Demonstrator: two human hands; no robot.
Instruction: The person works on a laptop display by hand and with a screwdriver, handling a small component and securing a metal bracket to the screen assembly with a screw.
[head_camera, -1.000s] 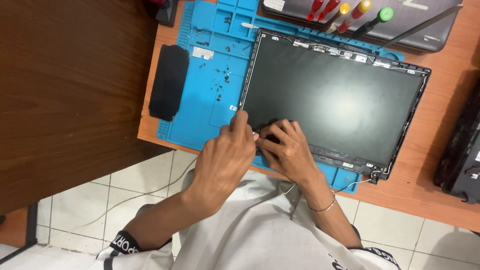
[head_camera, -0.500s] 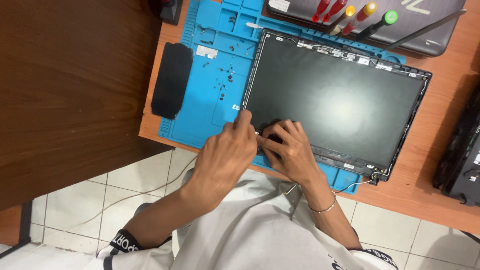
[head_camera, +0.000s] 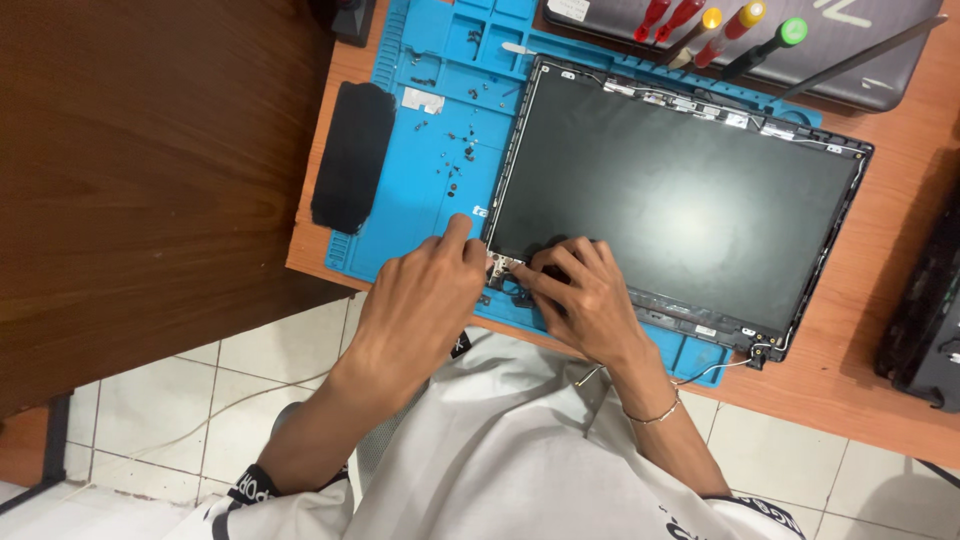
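Bench (head_camera: 880, 330): orange-brown top, carries everything; a darker wooden surface (head_camera: 140, 180) lies to the left of your left hand.

Laptop display assembly (head_camera: 670, 200): lies flat and screen-up on the blue repair mat (head_camera: 420, 210), stretching up and right from your hands. Judgement: thin, light, stiff only along the frame; the dark panel is glassy and fragile, will crack if flexed or pressed. Take it by the frame edges and corners, never by the panel face.

Left hand (head_camera: 420, 305): on the mat at the near-left corner of the display, fingers curled, fingertips touching the corner; holds nothing that you can see. Right hand (head_camera: 585, 300): resting on the lower bezel just beside it, fingers pinched down at the hinge bracket (head_camera: 503, 266); whether it grips a part cannot be told.

Around: black rectangular pad (head_camera: 352, 155) up and left of your left hand; screwdrivers (head_camera: 735, 25) far side, well apart. Loose screws (head_camera: 455, 165) above your left hand, easy to scatter. Thin cable (head_camera: 715, 368) trails off the near edge beside your right wrist, a snag risk.
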